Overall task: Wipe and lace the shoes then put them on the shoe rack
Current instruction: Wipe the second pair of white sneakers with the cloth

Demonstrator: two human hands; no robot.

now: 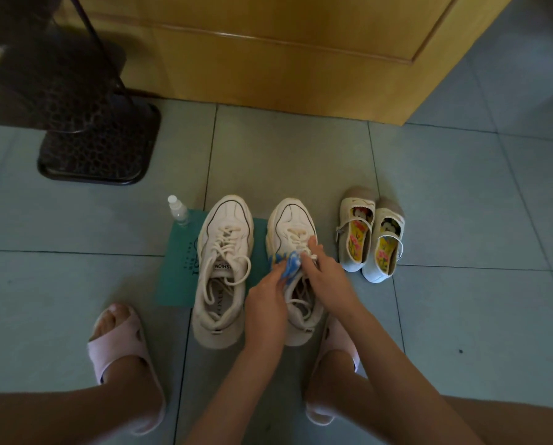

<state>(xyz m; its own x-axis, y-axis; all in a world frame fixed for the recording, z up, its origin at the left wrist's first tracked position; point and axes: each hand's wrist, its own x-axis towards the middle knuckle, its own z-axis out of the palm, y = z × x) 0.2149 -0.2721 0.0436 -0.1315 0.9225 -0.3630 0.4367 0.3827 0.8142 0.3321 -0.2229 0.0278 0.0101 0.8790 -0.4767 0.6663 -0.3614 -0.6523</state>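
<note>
Tiled floor (pixel 300 155) | you're likely wiping the right sneaker (pixel 292 216): left grip (pixel 265 303) clutching cloth (pixel 290 266), right grip (pixel 326 277) pinching laces (pixel 296 239) | next probably needing lace tightening

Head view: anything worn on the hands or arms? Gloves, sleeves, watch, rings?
Nothing worn. The left hand and right hand are bare, no gloves. Both forearms are bare down to the frame edge, with no sleeves in view. No watch, bracelet or ring shows.

Tongue label (pixel 221 265) of left sneaker (pixel 219 319): "SHION", upside down, start hidden. Teal mat (pixel 178 268) print blurred, perhaps logo.
</note>
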